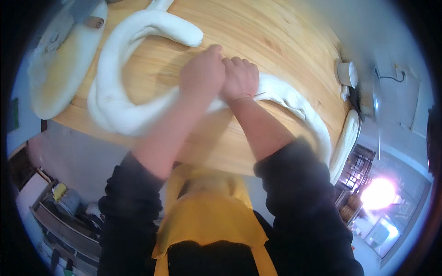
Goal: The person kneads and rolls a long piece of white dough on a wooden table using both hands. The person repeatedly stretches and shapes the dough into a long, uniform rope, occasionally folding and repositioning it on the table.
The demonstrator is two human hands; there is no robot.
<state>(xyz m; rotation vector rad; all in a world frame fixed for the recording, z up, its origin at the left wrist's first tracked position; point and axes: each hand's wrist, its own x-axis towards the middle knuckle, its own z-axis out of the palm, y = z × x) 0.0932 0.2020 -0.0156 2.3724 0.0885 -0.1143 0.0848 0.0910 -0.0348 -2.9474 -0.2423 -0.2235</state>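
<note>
A long, thick rope of white dough [112, 76] lies in a large curve on the wooden table [276, 45]. Its blunt end [193, 36] is at the top, and the other side bends down along the right. My left hand [203, 72] and my right hand [240, 76] are side by side, touching, over the middle stretch of the rope. Both have their fingers curled over its far side. The dough beneath the palms is hidden, and my left hand is slightly blurred.
A pale oval slab with a yellowish sheen [65, 72] lies at the table's left, a wooden handle end [96, 22] above it. A white round container [347, 74] stands at the far right. Another dough strip [345, 145] lies along the right edge. Shelves [65, 220] stand lower left.
</note>
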